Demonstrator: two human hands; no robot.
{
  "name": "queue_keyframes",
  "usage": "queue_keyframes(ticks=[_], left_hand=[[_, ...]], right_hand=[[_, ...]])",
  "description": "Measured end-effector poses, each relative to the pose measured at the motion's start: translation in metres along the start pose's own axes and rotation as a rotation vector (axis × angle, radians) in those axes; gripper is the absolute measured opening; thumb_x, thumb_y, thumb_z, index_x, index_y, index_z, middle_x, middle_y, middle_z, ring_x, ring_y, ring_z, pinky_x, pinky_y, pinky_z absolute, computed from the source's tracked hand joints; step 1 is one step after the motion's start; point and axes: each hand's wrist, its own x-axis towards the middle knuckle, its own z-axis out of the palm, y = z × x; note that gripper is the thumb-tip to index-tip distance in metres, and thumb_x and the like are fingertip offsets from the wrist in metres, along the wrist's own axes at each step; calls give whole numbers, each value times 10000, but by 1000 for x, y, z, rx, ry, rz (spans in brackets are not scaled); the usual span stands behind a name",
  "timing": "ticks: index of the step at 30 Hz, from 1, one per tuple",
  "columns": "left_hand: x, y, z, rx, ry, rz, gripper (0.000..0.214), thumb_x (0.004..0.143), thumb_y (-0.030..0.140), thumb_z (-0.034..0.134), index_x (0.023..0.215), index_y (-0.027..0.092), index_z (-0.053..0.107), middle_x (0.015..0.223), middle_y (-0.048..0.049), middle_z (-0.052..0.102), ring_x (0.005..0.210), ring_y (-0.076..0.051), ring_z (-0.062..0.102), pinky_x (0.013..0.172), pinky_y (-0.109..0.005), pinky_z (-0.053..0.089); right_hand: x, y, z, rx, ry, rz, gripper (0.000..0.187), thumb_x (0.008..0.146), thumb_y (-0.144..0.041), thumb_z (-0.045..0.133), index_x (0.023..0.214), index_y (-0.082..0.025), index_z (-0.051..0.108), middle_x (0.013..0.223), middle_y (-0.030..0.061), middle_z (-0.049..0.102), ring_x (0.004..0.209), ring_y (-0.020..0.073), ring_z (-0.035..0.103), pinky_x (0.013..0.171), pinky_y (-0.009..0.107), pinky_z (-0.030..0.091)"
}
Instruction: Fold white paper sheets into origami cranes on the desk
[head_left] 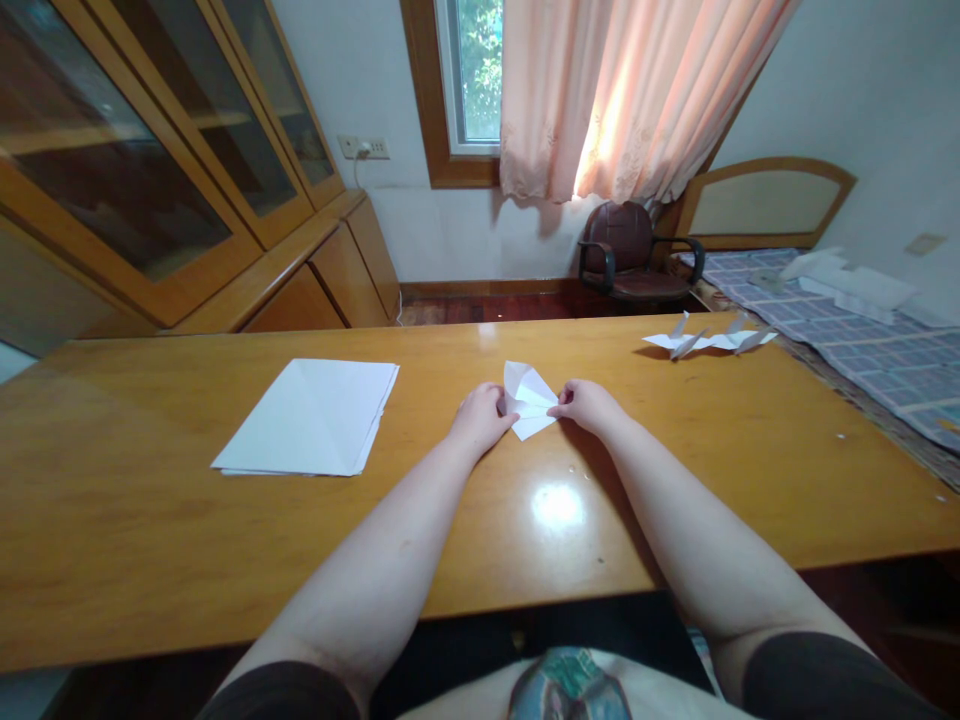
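Observation:
A partly folded sheet of white paper (531, 392) is between my two hands, over the middle of the wooden table. One flap of it stands up at the back, and a pointed corner faces me. My left hand (484, 418) pinches its left edge between thumb and fingers. On the opposite side, my right hand (586, 405) pinches the right corner. Both forearms reach in from the front edge of the table.
A stack of white paper sheets (307, 415) lies on the table (150, 560) to the left. Folded paper cranes (705, 340) stand at the far right. Beyond the table are a brown armchair (630, 255), a bed (840, 320) and a glass-door cabinet (247, 200).

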Motion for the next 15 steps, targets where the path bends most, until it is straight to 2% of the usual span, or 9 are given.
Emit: queue_keyframes(ticks=[2, 4, 6, 9, 11, 13, 15], left_hand=[[0, 0, -1, 4, -2, 2, 336, 731, 343, 682, 1007, 161, 623, 1093, -103, 623, 1009, -230, 579, 881, -318, 445], [0, 1, -1, 10, -7, 2, 330, 729, 341, 678, 1000, 159, 624, 1090, -105, 625, 1004, -231, 581, 874, -318, 449], [0, 0, -1, 10, -8, -3, 322, 729, 332, 671, 998, 162, 623, 1093, -105, 626, 1002, -230, 582, 870, -318, 450], [1, -1, -2, 0, -13, -12, 284, 733, 296, 651, 986, 170, 624, 1085, -98, 632, 1002, -225, 583, 871, -315, 447], [2, -2, -4, -22, -32, -19, 251, 737, 264, 631, 971, 175, 627, 1054, -90, 643, 979, -220, 590, 864, -318, 451], [1, -1, -7, -55, -65, -14, 215, 738, 241, 612, 943, 182, 636, 1006, -76, 655, 942, -216, 597, 857, -329, 457], [1, 0, -10, -81, -106, 13, 172, 732, 229, 603, 894, 191, 648, 956, -60, 663, 912, -212, 601, 867, -347, 457]], right_hand=[[3, 7, -4, -8, 2, 48, 291, 594, -372, 795, 770, -204, 635, 725, 9, 659, 627, 148, 564, 554, 244, 352], [4, 12, -9, 4, 14, 33, 312, 581, -356, 804, 792, -198, 639, 744, 14, 660, 639, 152, 570, 574, 245, 373], [3, 13, -12, 27, 41, -118, 280, 600, -314, 794, 811, -194, 653, 815, 23, 666, 717, 158, 587, 640, 246, 406], [-1, 4, -12, 28, 58, -427, 171, 682, -259, 734, 834, -200, 684, 901, 36, 655, 842, 166, 589, 775, 263, 426], [-5, -4, -8, -21, 64, -535, 183, 719, -246, 704, 897, -203, 696, 945, 51, 646, 903, 183, 584, 849, 293, 418], [-9, -12, -2, -51, 163, -518, 282, 728, -254, 696, 1001, -186, 671, 1054, 85, 628, 1004, 218, 562, 913, 339, 398], [-10, -16, 3, 24, 261, -398, 415, 740, -275, 687, 1131, -160, 606, 1135, 114, 604, 1031, 221, 555, 915, 349, 408]])
